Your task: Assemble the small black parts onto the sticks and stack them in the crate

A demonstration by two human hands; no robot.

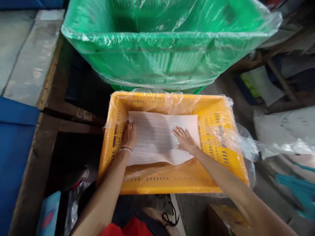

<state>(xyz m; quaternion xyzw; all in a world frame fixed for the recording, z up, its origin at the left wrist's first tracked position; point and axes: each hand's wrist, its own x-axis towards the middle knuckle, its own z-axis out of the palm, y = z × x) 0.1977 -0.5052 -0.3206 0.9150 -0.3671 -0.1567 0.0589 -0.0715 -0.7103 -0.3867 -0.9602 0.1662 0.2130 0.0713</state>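
Note:
A white, thin sheet that looks like packing foam lies in the bottom of a yellow plastic crate. Clear plastic film lines the crate and hangs over its right side. At the sheet's left edge is my left hand, its fingers pointing away from me near the crate's left wall; whether they pinch the edge is hard to make out. Flat on the sheet's right part rests my right hand, with its fingers spread.
A green crate wrapped in clear plastic stands just beyond the yellow one. To the left runs a wooden bench with a blue container beside it. A cardboard box sits at lower right; a white sack lies at right.

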